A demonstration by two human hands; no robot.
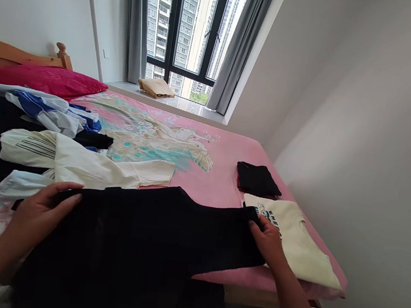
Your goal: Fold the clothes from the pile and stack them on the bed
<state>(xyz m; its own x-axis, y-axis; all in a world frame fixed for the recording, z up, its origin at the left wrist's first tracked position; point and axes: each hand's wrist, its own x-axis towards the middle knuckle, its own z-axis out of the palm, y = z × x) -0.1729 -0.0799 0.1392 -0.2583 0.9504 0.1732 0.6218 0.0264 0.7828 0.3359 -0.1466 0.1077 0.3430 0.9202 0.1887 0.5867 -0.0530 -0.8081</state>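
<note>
A black shirt point(137, 237) hangs spread between my hands in front of the bed, its lower part falling below the mattress edge. My left hand point(44, 206) pinches its upper left edge between thumb and fingers. At the far right, my right hand point(264, 236) grips the top corner of a sleeve-like part. Just beyond that hand lies a cream shirt point(301, 242) with dark printed lettering, partly covered by the black cloth. A folded black garment point(258, 179) sits behind the cream one. Close to my left hand, a white shirt point(87, 164) lies loosely on the bed.
Rumpled white, blue and black clothes point(48, 111) are heaped on the left of the bed. Behind them rests a red pillow point(45, 79) against the wooden headboard point(14, 52). A brown paper-like bag point(156, 87) lies on the windowsill. A wall point(366, 148) borders the bed's right side.
</note>
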